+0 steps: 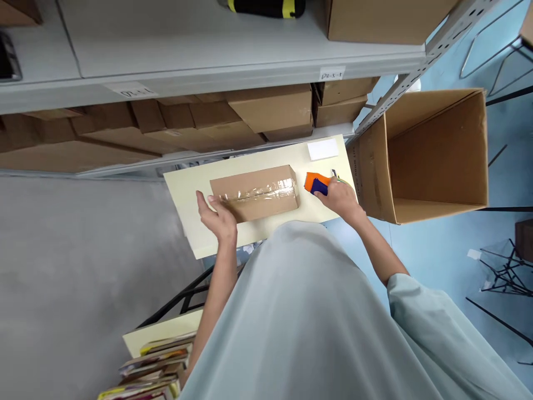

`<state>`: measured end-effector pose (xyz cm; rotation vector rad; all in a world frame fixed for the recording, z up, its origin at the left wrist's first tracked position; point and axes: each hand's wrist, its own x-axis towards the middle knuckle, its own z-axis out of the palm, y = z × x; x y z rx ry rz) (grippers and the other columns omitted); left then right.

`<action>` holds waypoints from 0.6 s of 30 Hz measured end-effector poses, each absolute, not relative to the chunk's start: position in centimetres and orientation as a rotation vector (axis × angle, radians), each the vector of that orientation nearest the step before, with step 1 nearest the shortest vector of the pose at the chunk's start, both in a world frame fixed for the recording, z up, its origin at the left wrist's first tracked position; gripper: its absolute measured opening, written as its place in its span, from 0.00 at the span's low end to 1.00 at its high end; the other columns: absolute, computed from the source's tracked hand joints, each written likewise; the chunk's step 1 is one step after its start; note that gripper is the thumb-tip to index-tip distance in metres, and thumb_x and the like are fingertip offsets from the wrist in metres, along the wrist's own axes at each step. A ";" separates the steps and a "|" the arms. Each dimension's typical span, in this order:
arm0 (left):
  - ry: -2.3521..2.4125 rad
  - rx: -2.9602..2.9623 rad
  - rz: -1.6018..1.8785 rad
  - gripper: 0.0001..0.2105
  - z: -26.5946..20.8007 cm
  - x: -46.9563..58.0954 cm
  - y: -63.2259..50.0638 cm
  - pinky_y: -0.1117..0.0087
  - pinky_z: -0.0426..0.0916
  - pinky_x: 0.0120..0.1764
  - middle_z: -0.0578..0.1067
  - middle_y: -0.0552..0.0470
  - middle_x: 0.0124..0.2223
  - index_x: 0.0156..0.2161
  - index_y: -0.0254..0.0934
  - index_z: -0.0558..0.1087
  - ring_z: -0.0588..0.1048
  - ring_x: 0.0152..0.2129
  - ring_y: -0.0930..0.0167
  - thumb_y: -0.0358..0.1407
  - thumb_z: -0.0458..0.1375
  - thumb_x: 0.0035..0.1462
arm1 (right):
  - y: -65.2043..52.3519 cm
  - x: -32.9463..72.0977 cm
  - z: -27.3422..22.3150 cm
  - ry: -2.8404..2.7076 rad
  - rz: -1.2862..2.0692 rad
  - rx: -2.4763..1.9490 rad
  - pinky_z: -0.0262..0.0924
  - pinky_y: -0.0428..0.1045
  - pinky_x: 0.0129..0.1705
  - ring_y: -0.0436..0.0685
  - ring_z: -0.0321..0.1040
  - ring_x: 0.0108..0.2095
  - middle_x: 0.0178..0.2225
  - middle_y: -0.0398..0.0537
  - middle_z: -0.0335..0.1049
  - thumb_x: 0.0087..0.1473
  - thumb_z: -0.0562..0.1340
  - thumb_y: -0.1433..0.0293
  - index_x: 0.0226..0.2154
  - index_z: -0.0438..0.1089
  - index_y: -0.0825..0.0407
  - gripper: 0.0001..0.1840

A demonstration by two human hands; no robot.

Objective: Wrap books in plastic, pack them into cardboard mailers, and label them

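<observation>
A long brown cardboard box [260,203] lies on a cream-coloured board [189,191], with shiny clear tape along the seam on its top. At the box's left end is my left hand [220,218], its fingers spread and thumb apart; it seems to rest against the box's edge. My right hand [340,195] grips an orange and dark blue tape dispenser [316,183] just right of the box, at a small gap from it. The fingers cover part of the dispenser. A white slip of paper [322,149] lies behind the dispenser on the board.
Beyond the board stands a grey metal shelf [250,69] packed with cardboard boxes [275,108]. To the right is a large open carton [437,155]. Books [154,366] are stacked at the lower left. Black metal frames [510,272] stand on the blue floor at the right.
</observation>
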<state>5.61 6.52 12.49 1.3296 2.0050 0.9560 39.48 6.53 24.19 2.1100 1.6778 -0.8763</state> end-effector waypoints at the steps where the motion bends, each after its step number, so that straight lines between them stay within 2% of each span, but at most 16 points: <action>1: 1.994 1.350 1.021 0.30 13.7 6.8 6.5 0.53 0.53 0.76 0.72 0.34 0.71 0.71 0.34 0.69 0.65 0.74 0.58 0.52 0.43 0.78 | 6.7 39.3 25.3 1.685 -0.893 2.132 0.71 0.58 0.52 0.73 0.79 0.54 0.50 0.70 0.81 0.73 0.60 0.58 0.62 0.65 0.65 0.28; 3: 1.908 1.449 1.113 0.29 16.4 9.5 6.5 0.51 0.56 0.76 0.71 0.36 0.72 0.71 0.36 0.70 0.64 0.74 0.58 0.52 0.46 0.78 | 7.2 38.6 27.5 1.730 -0.940 2.149 0.71 0.58 0.51 0.73 0.79 0.52 0.50 0.68 0.81 0.72 0.58 0.63 0.64 0.61 0.64 0.27; 6: 1.563 1.738 1.144 0.24 20.9 13.6 6.7 0.50 0.61 0.74 0.78 0.42 0.66 0.66 0.42 0.76 0.67 0.72 0.60 0.48 0.47 0.79 | 8.9 36.9 30.8 1.896 -0.968 2.109 0.72 0.59 0.50 0.73 0.80 0.49 0.50 0.67 0.81 0.71 0.55 0.66 0.66 0.57 0.64 0.27; 9: 1.328 1.929 1.208 0.22 24.5 15.8 8.1 0.47 0.61 0.74 0.81 0.43 0.64 0.67 0.42 0.76 0.71 0.70 0.60 0.45 0.48 0.79 | 11.7 34.6 33.3 2.199 -0.840 2.004 0.71 0.61 0.52 0.74 0.80 0.51 0.52 0.71 0.79 0.73 0.53 0.66 0.68 0.55 0.66 0.28; 12: 1.324 1.934 1.292 0.26 27.0 15.7 10.8 0.47 0.62 0.74 0.75 0.42 0.70 0.71 0.41 0.71 0.70 0.71 0.59 0.47 0.46 0.79 | 15.9 32.0 35.2 2.519 -0.608 1.882 0.68 0.64 0.59 0.74 0.78 0.54 0.52 0.72 0.79 0.74 0.52 0.67 0.66 0.58 0.65 0.24; 15: 1.398 1.870 1.304 0.30 28.7 14.4 14.4 0.50 0.60 0.75 0.68 0.43 0.75 0.76 0.43 0.64 0.65 0.74 0.59 0.53 0.44 0.78 | 20.7 29.2 36.8 2.690 -0.411 1.810 0.61 0.64 0.67 0.72 0.76 0.57 0.54 0.70 0.79 0.74 0.53 0.69 0.63 0.63 0.62 0.21; 18: 1.446 1.797 1.314 0.35 29.3 13.0 18.4 0.52 0.56 0.77 0.62 0.43 0.78 0.78 0.42 0.60 0.61 0.76 0.58 0.58 0.42 0.77 | 25.4 26.3 38.0 2.718 -0.314 1.780 0.60 0.61 0.68 0.70 0.75 0.59 0.55 0.70 0.79 0.74 0.54 0.69 0.63 0.64 0.62 0.21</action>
